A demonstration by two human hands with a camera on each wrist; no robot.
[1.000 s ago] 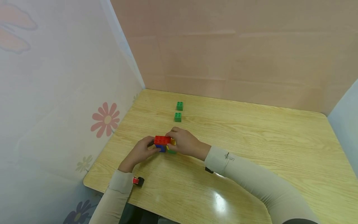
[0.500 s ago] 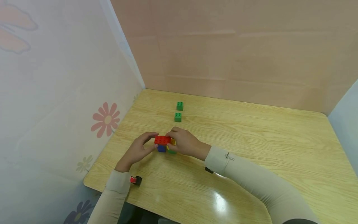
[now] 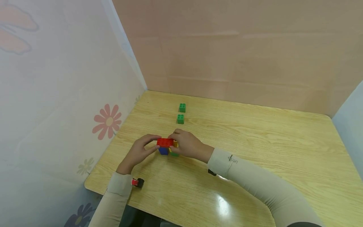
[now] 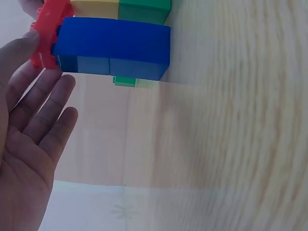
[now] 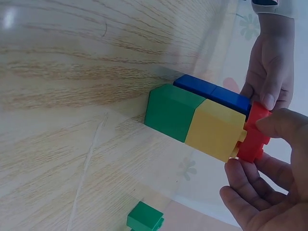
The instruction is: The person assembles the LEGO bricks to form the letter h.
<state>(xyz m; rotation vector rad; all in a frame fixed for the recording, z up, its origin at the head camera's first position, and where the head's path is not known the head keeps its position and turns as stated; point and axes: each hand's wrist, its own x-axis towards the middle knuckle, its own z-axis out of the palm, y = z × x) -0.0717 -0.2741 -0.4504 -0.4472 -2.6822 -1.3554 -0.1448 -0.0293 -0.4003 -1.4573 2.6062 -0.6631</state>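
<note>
A red brick (image 3: 165, 142) with studs on top bridges two short stacks. Under its left end stand two blue bricks (image 4: 110, 41), one on the other. Under the right end a yellow brick (image 5: 216, 127) sits on a green brick (image 5: 173, 110). Some of the yellow brick's studs show in a gap below the red one in the right wrist view. My left hand (image 3: 139, 153) pinches the red brick's left end between thumb and fingers. Its right end is pinched by my right hand (image 3: 188, 145), which hides part of the yellow brick in the head view.
Two loose green bricks, a nearer one (image 3: 180, 119) and a farther one (image 3: 182, 107), stand behind the stacks. The wooden table (image 3: 255, 151) meets a tan wall (image 3: 241, 56) at the back and a flowered wall (image 3: 62, 94) on the left.
My left hand has let go of the blue bricks' side and moved up to pinch the red brick's left end. The right hand has stayed in place.
</note>
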